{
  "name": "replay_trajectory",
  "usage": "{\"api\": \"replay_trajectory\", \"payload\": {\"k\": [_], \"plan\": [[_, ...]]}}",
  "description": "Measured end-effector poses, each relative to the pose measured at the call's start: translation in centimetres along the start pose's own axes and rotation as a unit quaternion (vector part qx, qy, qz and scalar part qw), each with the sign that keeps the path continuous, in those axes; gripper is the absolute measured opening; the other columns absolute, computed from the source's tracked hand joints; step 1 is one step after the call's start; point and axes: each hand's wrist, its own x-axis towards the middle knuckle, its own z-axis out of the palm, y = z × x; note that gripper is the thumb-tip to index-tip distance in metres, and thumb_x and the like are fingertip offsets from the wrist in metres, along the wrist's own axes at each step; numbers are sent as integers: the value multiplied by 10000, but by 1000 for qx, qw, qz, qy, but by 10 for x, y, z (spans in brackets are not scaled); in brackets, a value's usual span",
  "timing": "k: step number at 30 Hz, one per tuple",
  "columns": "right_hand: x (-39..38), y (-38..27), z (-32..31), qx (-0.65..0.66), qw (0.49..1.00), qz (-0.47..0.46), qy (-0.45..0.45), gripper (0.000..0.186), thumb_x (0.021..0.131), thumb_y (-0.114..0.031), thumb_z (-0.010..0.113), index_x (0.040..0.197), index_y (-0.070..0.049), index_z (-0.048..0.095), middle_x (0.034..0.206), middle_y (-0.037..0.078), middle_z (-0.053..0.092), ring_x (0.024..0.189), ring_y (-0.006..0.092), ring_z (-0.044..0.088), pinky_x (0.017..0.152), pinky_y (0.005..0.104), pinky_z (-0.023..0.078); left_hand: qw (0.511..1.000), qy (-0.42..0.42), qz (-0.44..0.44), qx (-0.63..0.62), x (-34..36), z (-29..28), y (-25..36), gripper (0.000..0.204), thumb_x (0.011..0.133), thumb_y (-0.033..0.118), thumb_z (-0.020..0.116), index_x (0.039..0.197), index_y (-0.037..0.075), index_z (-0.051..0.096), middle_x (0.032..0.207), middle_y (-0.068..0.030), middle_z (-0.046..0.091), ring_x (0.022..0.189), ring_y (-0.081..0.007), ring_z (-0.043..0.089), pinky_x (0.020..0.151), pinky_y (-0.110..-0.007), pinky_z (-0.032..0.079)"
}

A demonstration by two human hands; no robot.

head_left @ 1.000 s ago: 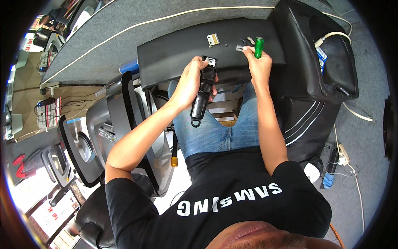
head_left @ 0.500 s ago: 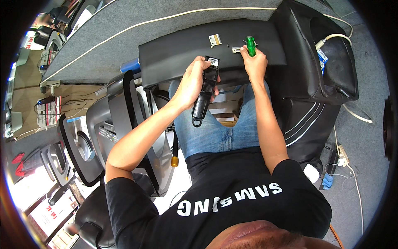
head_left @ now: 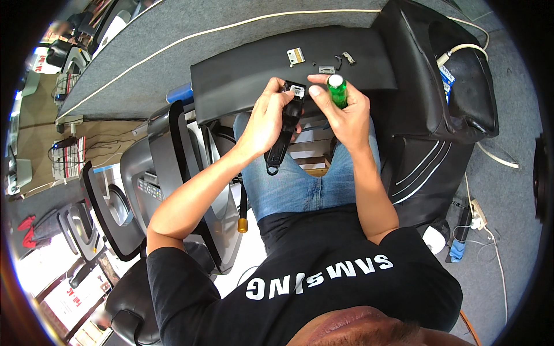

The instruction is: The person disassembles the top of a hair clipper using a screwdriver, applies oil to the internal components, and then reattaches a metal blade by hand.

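My left hand (head_left: 264,122) is wrapped round a black hair clipper (head_left: 279,141), whose top end has an exposed pale metal part near my thumb. My right hand (head_left: 353,115) holds a screwdriver (head_left: 336,91) by its green handle, the pale butt end facing up and the shaft hidden. Its thumb and index finger stretch toward the clipper's top, apart from it. On the black padded bench (head_left: 242,75) beyond lie a clipper blade (head_left: 296,56), a flat metal piece (head_left: 326,70), a small metal bracket (head_left: 348,57) and tiny loose bits.
A black cushioned seat (head_left: 398,69) with a white cable (head_left: 461,49) borders the bench on the right. At left stand dark grey chair-like panels (head_left: 179,144) and a blue roll-shaped object (head_left: 180,92). A power strip (head_left: 478,216) with cords lies on the floor at right.
My right hand has drawn back from the metal pieces and moved left and nearer with the screwdriver. The flat metal piece now lies free on the bench. The left hand barely shifted.
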Motion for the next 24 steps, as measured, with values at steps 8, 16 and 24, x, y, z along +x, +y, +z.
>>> {"api": "replay_trajectory", "payload": {"k": [8, 16, 24], "plan": [[-4, 5, 2, -29, 997, -66, -33, 207, 919, -47, 795, 1121, -16, 761, 897, 77, 788, 806, 91, 737, 705, 256, 566, 999, 12, 22, 46, -5, 5, 3, 233, 1041, 226, 387, 1160, 46, 474, 929, -128, 671, 648, -189, 669, 568, -316, 564], [-5, 7, 0, -22, 994, -101, -46, 181, 908, -13, 788, 1084, -9, 747, 961, 79, 800, 884, 113, 758, 762, 266, 584, 998, 1, 43, 47, -4, 2, -3, 278, 1047, 254, 348, 1175, 47, 482, 932, -117, 653, 661, -173, 670, 584, -309, 568], [-4, 11, -1, -34, 987, -151, -46, 195, 888, -13, 800, 1074, -15, 739, 1001, 77, 805, 899, 134, 770, 787, 277, 596, 997, 2, 54, 62, -5, 4, -2, 310, 1068, 284, 316, 1165, 45, 488, 912, -107, 654, 660, -158, 666, 576, -298, 561]]}}
